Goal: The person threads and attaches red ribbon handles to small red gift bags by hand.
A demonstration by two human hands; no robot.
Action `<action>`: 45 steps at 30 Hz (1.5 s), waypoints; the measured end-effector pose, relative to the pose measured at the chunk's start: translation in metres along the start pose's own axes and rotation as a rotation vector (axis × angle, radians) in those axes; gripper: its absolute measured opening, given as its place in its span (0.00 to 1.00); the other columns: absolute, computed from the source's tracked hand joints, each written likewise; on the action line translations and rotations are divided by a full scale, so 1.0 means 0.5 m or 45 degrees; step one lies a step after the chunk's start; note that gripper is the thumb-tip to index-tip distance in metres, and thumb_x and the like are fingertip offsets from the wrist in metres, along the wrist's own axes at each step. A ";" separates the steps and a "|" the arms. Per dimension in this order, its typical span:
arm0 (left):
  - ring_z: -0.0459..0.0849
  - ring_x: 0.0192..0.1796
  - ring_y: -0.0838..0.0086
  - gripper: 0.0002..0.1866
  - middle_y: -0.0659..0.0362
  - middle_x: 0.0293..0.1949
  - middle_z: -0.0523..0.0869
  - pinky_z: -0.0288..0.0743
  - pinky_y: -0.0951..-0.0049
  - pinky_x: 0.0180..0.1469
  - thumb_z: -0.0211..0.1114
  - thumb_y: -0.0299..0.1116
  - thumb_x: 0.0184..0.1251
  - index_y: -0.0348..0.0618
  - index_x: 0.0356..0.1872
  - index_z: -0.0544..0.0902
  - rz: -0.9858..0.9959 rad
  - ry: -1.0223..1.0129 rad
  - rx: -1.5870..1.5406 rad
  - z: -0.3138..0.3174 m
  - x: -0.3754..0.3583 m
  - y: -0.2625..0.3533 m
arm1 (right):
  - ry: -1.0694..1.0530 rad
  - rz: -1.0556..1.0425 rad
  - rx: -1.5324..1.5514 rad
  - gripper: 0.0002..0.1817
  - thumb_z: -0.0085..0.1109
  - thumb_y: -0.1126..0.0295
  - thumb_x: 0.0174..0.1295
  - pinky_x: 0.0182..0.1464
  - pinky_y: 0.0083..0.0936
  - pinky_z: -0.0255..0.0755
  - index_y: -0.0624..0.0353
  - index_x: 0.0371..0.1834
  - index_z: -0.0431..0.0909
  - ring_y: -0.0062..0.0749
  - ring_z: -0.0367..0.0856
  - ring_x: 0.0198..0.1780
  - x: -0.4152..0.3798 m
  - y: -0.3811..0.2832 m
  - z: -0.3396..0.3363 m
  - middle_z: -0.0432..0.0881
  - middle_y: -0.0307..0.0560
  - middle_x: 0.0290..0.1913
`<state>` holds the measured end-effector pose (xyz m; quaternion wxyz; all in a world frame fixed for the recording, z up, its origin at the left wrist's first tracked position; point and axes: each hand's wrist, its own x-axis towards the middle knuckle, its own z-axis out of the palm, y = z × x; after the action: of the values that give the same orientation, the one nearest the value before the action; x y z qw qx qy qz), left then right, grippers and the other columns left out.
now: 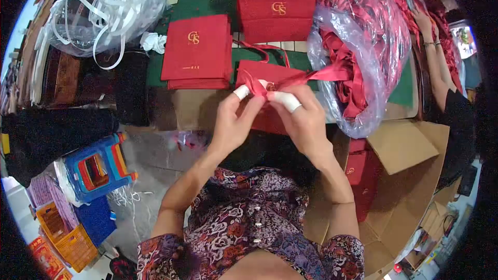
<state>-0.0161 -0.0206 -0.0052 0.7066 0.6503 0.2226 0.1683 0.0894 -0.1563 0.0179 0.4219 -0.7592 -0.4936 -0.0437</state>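
Observation:
My left hand (232, 123) pinches a red ribbon (252, 82) between thumb and fingers. Close beside it, my right hand (303, 119) is closed on the same ribbon, and the fingertips nearly meet. White tape wraps fingers on both hands. Beneath the ribbon lies a red paper bag (282, 71) with gold lettering, its lower part largely hidden by my hands. A stack of flat red bags (197, 52) sits to the left. Beyond my hands, more red bags with ribbon handles (276, 13) lie on the green table.
At right, a clear plastic bag (365, 46) spills red ribbons. Another plastic bag (111, 8) holds white ribbons at left. An open cardboard box (410, 176) with red bags (361, 179) stands low on the right. A co-worker's arm (436, 67) reaches in at far right.

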 end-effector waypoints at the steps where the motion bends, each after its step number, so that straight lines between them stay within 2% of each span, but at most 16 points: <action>1: 0.84 0.42 0.83 0.12 0.62 0.41 0.88 0.79 0.78 0.44 0.62 0.29 0.76 0.34 0.53 0.83 -0.007 0.003 -0.003 -0.004 0.006 -0.006 | -0.039 -0.017 0.014 0.15 0.71 0.79 0.55 0.43 0.34 0.76 0.55 0.47 0.85 0.43 0.83 0.41 -0.007 0.006 0.009 0.82 0.47 0.38; 7: 0.87 0.41 0.80 0.11 0.60 0.40 0.90 0.81 0.78 0.43 0.62 0.26 0.75 0.37 0.53 0.86 -0.061 0.074 -0.090 -0.034 0.009 -0.016 | 0.015 0.265 -0.169 0.19 0.70 0.79 0.57 0.47 0.35 0.76 0.57 0.53 0.84 0.44 0.82 0.46 -0.013 0.036 -0.025 0.81 0.50 0.44; 11: 0.86 0.41 0.79 0.11 0.58 0.42 0.90 0.81 0.78 0.45 0.63 0.20 0.72 0.33 0.51 0.86 0.043 -0.032 -0.011 -0.035 0.015 0.011 | 0.034 0.224 -0.248 0.19 0.71 0.78 0.57 0.47 0.34 0.75 0.54 0.53 0.84 0.42 0.80 0.44 0.016 0.056 -0.042 0.79 0.48 0.42; 13: 0.85 0.41 0.81 0.11 0.59 0.41 0.90 0.79 0.80 0.46 0.65 0.16 0.67 0.33 0.48 0.88 0.280 -0.017 0.100 -0.032 0.030 0.031 | -0.064 0.055 -0.187 0.17 0.71 0.77 0.57 0.45 0.33 0.75 0.54 0.50 0.86 0.41 0.80 0.44 0.033 0.073 -0.034 0.79 0.47 0.41; 19: 0.85 0.43 0.80 0.13 0.59 0.40 0.90 0.79 0.80 0.49 0.67 0.13 0.62 0.35 0.46 0.89 0.245 0.014 0.148 -0.048 0.035 0.036 | -0.037 0.047 -0.051 0.16 0.70 0.74 0.58 0.48 0.32 0.73 0.52 0.51 0.87 0.41 0.79 0.46 0.069 0.084 -0.041 0.80 0.46 0.43; 25: 0.87 0.43 0.78 0.14 0.57 0.41 0.90 0.80 0.78 0.49 0.68 0.12 0.61 0.34 0.46 0.89 0.293 -0.011 0.078 -0.038 0.036 0.033 | -0.309 0.095 0.183 0.15 0.71 0.75 0.57 0.46 0.26 0.72 0.54 0.48 0.87 0.35 0.79 0.45 0.059 0.087 -0.043 0.79 0.43 0.42; 30: 0.87 0.40 0.78 0.11 0.57 0.39 0.90 0.81 0.78 0.45 0.69 0.14 0.62 0.31 0.45 0.89 0.246 0.065 0.062 -0.041 0.018 0.057 | -0.116 0.331 0.477 0.08 0.69 0.83 0.54 0.48 0.23 0.73 0.61 0.32 0.80 0.24 0.79 0.45 0.057 0.107 -0.072 0.81 0.39 0.39; 31: 0.87 0.39 0.78 0.10 0.57 0.38 0.90 0.81 0.78 0.44 0.70 0.15 0.62 0.31 0.44 0.89 0.158 0.104 0.051 -0.043 0.013 0.059 | -0.116 0.341 0.467 0.08 0.69 0.83 0.54 0.48 0.23 0.73 0.61 0.32 0.80 0.24 0.79 0.45 0.056 0.112 -0.076 0.81 0.39 0.39; 33: 0.87 0.38 0.77 0.08 0.58 0.37 0.91 0.81 0.78 0.42 0.70 0.17 0.63 0.32 0.43 0.89 0.257 0.082 0.088 -0.055 0.015 0.051 | -0.028 0.366 0.419 0.07 0.68 0.82 0.57 0.50 0.21 0.73 0.61 0.35 0.79 0.22 0.79 0.44 0.057 0.121 -0.083 0.81 0.37 0.39; 35: 0.87 0.37 0.80 0.08 0.59 0.36 0.91 0.80 0.79 0.44 0.71 0.20 0.64 0.35 0.43 0.90 0.197 0.257 0.027 -0.073 0.001 0.062 | 0.054 0.612 0.630 0.06 0.66 0.79 0.64 0.49 0.20 0.73 0.59 0.40 0.79 0.17 0.78 0.43 0.051 0.129 -0.094 0.81 0.33 0.40; 37: 0.88 0.39 0.77 0.07 0.56 0.38 0.91 0.81 0.77 0.44 0.68 0.25 0.70 0.33 0.45 0.89 0.008 0.436 0.135 -0.117 -0.023 0.083 | 0.190 0.721 0.373 0.05 0.65 0.77 0.65 0.46 0.20 0.74 0.60 0.40 0.79 0.18 0.79 0.41 0.047 0.160 -0.099 0.81 0.34 0.37; 38: 0.88 0.40 0.76 0.09 0.54 0.39 0.91 0.81 0.75 0.44 0.64 0.29 0.74 0.33 0.45 0.88 0.143 0.434 0.080 -0.137 -0.031 0.095 | 0.238 0.655 0.026 0.05 0.64 0.76 0.64 0.42 0.24 0.75 0.60 0.41 0.79 0.22 0.81 0.37 0.046 0.168 -0.103 0.83 0.39 0.33; 41: 0.88 0.38 0.71 0.16 0.50 0.42 0.89 0.83 0.70 0.39 0.54 0.39 0.82 0.35 0.46 0.83 0.515 0.428 -0.089 -0.209 -0.057 0.108 | 0.316 0.620 -0.308 0.07 0.62 0.75 0.63 0.40 0.28 0.75 0.60 0.44 0.80 0.28 0.82 0.34 0.038 0.201 -0.097 0.83 0.45 0.31; 42: 0.87 0.36 0.71 0.16 0.50 0.43 0.88 0.82 0.69 0.37 0.53 0.39 0.83 0.36 0.46 0.81 0.470 0.416 -0.163 -0.237 -0.074 0.116 | 0.279 0.703 -0.339 0.09 0.59 0.78 0.63 0.42 0.36 0.76 0.59 0.45 0.81 0.40 0.83 0.36 0.043 0.195 -0.097 0.84 0.51 0.36; 43: 0.87 0.35 0.70 0.16 0.49 0.43 0.88 0.82 0.68 0.36 0.52 0.40 0.83 0.37 0.46 0.80 0.428 0.404 -0.234 -0.255 -0.091 0.126 | 0.286 0.693 -0.333 0.09 0.59 0.78 0.63 0.42 0.36 0.76 0.59 0.45 0.81 0.40 0.83 0.36 0.040 0.203 -0.094 0.84 0.51 0.36; 45: 0.86 0.34 0.71 0.16 0.50 0.42 0.87 0.81 0.69 0.34 0.52 0.41 0.83 0.37 0.47 0.80 0.434 0.447 -0.301 -0.259 -0.098 0.130 | 0.267 0.321 -0.662 0.12 0.54 0.81 0.64 0.48 0.41 0.75 0.60 0.48 0.81 0.49 0.83 0.43 0.033 0.217 -0.089 0.84 0.54 0.42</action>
<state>-0.1232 0.0689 0.0570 0.6898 0.5521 0.2079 0.4197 0.1988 -0.1919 -0.0107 0.2642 -0.8883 -0.3215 -0.1941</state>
